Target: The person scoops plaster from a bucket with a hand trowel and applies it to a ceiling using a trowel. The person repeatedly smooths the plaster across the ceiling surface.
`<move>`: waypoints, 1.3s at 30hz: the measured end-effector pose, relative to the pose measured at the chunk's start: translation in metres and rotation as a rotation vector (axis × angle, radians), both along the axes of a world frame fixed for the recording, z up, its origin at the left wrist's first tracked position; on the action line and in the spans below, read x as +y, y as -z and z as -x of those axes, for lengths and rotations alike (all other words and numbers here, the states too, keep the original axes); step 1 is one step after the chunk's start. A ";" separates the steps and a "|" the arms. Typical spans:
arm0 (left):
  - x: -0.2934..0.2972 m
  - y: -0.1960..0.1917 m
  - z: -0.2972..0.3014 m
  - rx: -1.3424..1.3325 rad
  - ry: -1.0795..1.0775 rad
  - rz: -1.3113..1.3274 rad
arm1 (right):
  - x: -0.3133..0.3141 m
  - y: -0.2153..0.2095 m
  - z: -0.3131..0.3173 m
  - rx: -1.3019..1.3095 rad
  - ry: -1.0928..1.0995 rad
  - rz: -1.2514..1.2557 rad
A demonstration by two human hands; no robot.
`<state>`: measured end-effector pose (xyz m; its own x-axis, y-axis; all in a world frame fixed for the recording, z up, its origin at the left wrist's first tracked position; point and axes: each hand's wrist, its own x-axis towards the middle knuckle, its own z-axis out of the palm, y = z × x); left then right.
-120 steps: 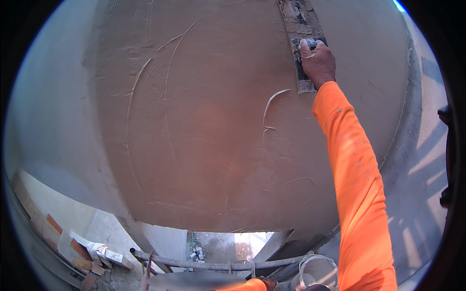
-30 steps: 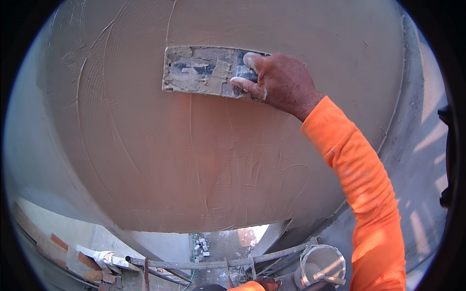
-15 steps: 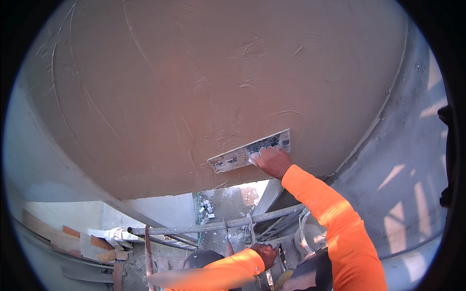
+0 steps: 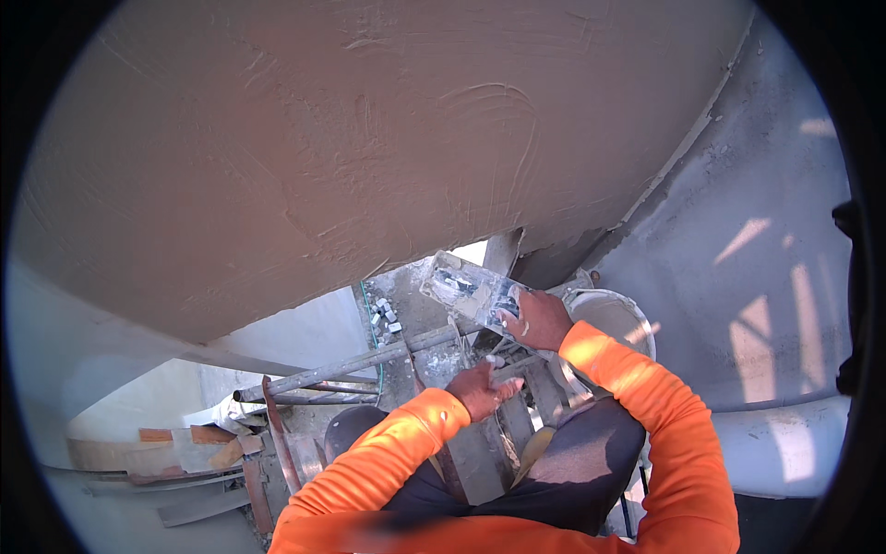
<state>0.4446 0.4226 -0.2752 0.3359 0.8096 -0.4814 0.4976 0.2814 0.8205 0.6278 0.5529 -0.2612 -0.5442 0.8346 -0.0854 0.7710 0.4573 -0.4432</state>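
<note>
My right hand (image 4: pixel 537 320) is closed round the handle of a plastering trowel (image 4: pixel 464 288) with a long, plaster-smeared metal blade. The trowel is off the wall, just below the plaster's lower edge. Lower and to its left, my left hand (image 4: pixel 482 390) is apart from the trowel, its fingers partly spread. Whitish stuff shows at its upper fingertip. Wet brownish plaster (image 4: pixel 305 157) covers the curved wall overhead, marked by ridges and an arc-shaped streak.
A bucket (image 4: pixel 643 321) stands beside my right forearm. A metal pipe (image 4: pixel 360 362) crosses in front of my knees, with planks (image 4: pixel 480 462) beneath me. Rubble (image 4: pixel 388 316) lies on the ground below. Boards (image 4: pixel 175 452) are at left; a grey wall (image 4: pixel 738 231) curves at right.
My right hand has brought the trowel down off the plastered wall, turning its blade. My left hand has risen towards it. The view has tipped lower, showing my knees and more of the bucket.
</note>
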 end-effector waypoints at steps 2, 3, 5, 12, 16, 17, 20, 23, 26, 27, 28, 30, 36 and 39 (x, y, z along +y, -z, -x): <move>0.010 0.003 -0.004 -0.446 -0.370 0.282 | -0.019 0.001 -0.004 0.034 -0.068 0.066; 0.014 0.004 -0.003 -0.609 -0.482 0.442 | -0.025 0.001 -0.004 0.029 -0.097 0.113; 0.018 0.008 -0.003 -0.807 -0.631 0.614 | -0.036 0.000 0.002 0.136 -0.244 0.177; 0.016 0.023 -0.001 -0.799 -0.900 0.464 | -0.064 -0.047 -0.006 0.169 -0.627 -0.022; 0.010 0.043 0.014 -0.638 -0.933 0.389 | -0.046 -0.058 -0.100 0.249 -0.213 -0.024; 0.009 0.051 0.017 -0.618 -0.889 0.304 | -0.041 -0.050 -0.129 0.198 -0.086 -0.221; 0.020 0.080 0.027 -0.431 -0.382 -0.010 | -0.041 -0.010 -0.212 -0.475 0.095 -0.112; 0.029 0.105 0.024 -0.879 -0.596 0.544 | -0.063 0.034 -0.253 -0.792 0.146 0.212; 0.047 0.123 0.020 -0.482 -0.113 0.127 | -0.074 0.063 -0.262 -0.891 0.099 0.186; 0.051 0.128 0.019 -0.375 0.008 0.071 | -0.073 0.068 -0.260 -0.904 0.072 0.151; 0.055 0.133 0.017 -0.268 0.130 0.005 | -0.071 0.072 -0.258 -0.931 0.040 0.130; 0.059 0.142 0.011 -0.191 0.267 -0.015 | -0.065 0.070 -0.259 -0.842 0.089 0.205; 0.052 0.144 -0.027 -0.945 -0.059 0.481 | -0.110 0.028 -0.296 -0.606 0.215 0.108; 0.069 0.130 -0.060 -0.344 0.384 -0.123 | -0.150 0.019 -0.303 -0.347 0.373 -0.005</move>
<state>0.5043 0.4920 -0.4048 0.7411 0.6407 -0.2005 0.2418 0.0238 0.9700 0.9309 0.4024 -0.2805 -0.1490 0.9676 -0.2039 0.9837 0.1240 -0.1304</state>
